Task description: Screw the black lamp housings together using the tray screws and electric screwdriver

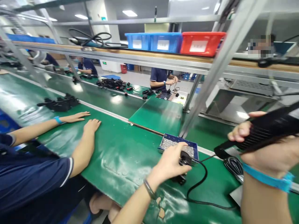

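Observation:
My left hand (168, 162) is curled around a black round part (185, 158), thumb on the near side and fingers on the far side. From that part a black cable (202, 180) loops to the right over the green mat. Held in my right hand (263, 155) is a black electric screwdriver (268, 127), tilted down to the left, its thin bit reaching toward the black part. Whether the bit touches it I cannot tell. Just behind my left hand sits a blue tray (195, 147) full of small silver screws. Another dark piece (180, 179) lies under my left hand.
A co-worker's arms (80, 137) rest on the green bench (116, 165) to the left. Black parts (60, 103) lie beyond them. A slanted metal post (203, 84) rises behind the tray. Blue bins (137, 42) and a red bin (201, 43) stand on the shelf above.

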`<state>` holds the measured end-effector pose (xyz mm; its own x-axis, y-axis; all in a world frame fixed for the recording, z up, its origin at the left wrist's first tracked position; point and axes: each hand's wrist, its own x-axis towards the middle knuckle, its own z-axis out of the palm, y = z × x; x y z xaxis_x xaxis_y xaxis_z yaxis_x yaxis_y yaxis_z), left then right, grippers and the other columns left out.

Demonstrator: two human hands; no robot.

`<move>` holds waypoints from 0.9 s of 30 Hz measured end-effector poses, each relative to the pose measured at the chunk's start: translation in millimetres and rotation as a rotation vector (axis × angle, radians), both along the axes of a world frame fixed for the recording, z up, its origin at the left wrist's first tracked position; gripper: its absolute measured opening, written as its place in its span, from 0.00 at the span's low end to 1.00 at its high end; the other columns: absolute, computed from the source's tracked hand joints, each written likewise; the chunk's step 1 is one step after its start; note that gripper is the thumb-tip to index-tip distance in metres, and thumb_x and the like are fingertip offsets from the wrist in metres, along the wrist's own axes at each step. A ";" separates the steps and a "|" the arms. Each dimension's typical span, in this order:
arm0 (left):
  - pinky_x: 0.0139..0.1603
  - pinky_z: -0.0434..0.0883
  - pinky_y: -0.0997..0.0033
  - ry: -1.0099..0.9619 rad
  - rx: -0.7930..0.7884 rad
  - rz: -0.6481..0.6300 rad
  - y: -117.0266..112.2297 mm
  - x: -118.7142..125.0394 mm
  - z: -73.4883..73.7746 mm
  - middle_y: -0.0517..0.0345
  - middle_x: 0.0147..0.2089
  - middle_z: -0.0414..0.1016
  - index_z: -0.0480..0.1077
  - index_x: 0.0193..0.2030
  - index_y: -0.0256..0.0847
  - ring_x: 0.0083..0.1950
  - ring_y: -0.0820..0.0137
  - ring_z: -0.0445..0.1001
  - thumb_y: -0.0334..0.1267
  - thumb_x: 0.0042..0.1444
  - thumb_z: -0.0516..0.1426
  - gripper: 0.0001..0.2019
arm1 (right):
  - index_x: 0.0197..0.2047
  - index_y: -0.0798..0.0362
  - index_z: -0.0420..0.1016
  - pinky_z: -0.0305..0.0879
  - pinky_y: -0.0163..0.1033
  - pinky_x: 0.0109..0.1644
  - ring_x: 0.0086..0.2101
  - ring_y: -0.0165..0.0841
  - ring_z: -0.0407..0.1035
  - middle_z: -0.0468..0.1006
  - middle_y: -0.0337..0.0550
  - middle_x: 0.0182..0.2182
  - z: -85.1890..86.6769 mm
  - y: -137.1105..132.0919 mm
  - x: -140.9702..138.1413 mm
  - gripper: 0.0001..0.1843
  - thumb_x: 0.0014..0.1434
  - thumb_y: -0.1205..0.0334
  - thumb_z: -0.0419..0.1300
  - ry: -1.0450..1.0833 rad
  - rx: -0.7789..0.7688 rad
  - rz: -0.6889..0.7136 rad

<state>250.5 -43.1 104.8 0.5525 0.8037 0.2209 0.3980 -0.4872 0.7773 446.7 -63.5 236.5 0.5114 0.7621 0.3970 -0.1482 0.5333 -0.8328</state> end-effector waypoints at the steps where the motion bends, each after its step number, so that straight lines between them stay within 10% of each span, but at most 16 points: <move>1: 0.61 0.70 0.54 -0.056 -0.032 -0.135 7.7 -7.8 0.5 0.48 0.57 0.75 0.61 0.65 0.42 0.59 0.54 0.73 0.34 0.46 0.66 0.38 | 0.28 0.49 0.79 0.58 0.39 0.15 0.13 0.33 0.61 0.66 0.39 0.11 -0.5 -1.0 -2.6 0.40 0.36 0.18 0.60 -0.036 0.012 0.007; 6: 0.68 0.63 0.56 -0.182 -0.092 -0.495 35.0 -20.8 -12.7 0.45 0.65 0.68 0.61 0.65 0.40 0.66 0.56 0.68 0.28 0.45 0.60 0.36 | 0.33 0.50 0.77 0.60 0.36 0.15 0.13 0.31 0.61 0.69 0.36 0.13 -12.6 -0.7 -17.6 0.40 0.45 0.19 0.54 0.021 -0.012 0.191; 27: 0.66 0.66 0.47 -0.023 0.093 -0.390 28.2 -17.7 -43.2 0.43 0.62 0.71 0.63 0.65 0.40 0.64 0.50 0.67 0.45 0.57 0.63 0.30 | 0.40 0.54 0.71 0.60 0.32 0.17 0.16 0.27 0.62 0.71 0.36 0.18 -38.0 -3.3 -61.3 0.43 0.50 0.19 0.51 -0.046 0.010 0.563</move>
